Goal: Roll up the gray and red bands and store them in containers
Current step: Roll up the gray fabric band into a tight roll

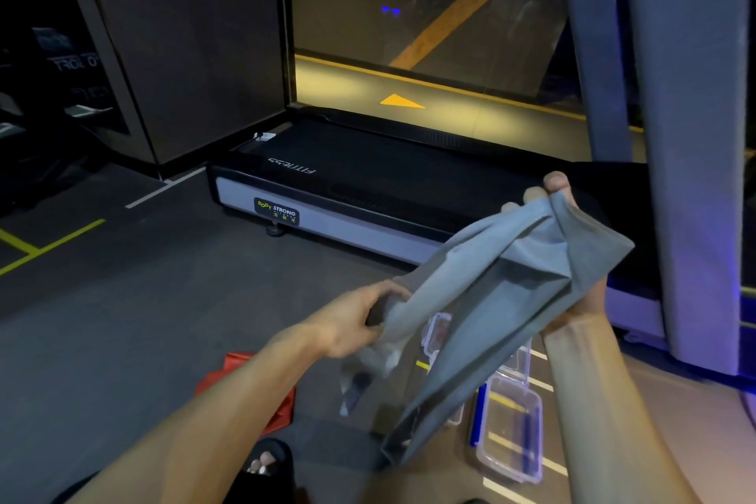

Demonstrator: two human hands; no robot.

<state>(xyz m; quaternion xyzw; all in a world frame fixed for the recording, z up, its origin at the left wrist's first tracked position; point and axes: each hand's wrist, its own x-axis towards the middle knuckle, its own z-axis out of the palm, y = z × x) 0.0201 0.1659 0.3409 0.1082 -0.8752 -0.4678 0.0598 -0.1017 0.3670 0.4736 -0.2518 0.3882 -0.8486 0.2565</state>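
The wide gray band [487,299] hangs stretched between my two hands above the floor, folded and creased. My left hand [356,319] grips its lower left end, fingers curled round the bunched fabric. Higher up on the right, my right hand [560,192] pinches the band's upper edge between thumb and fingertips. The red band [245,381] lies crumpled on the floor under my left forearm, partly hidden. Two clear plastic containers sit on the floor below the band: one [511,430] in plain sight, another [437,333] mostly hidden behind the gray fabric.
A treadmill deck [368,184] with a silver side rail lies just beyond my hands. Its grey upright post [695,135] rises at the right. Yellow and white lines mark the dark floor. My sandalled foot [264,466] shows at the bottom edge.
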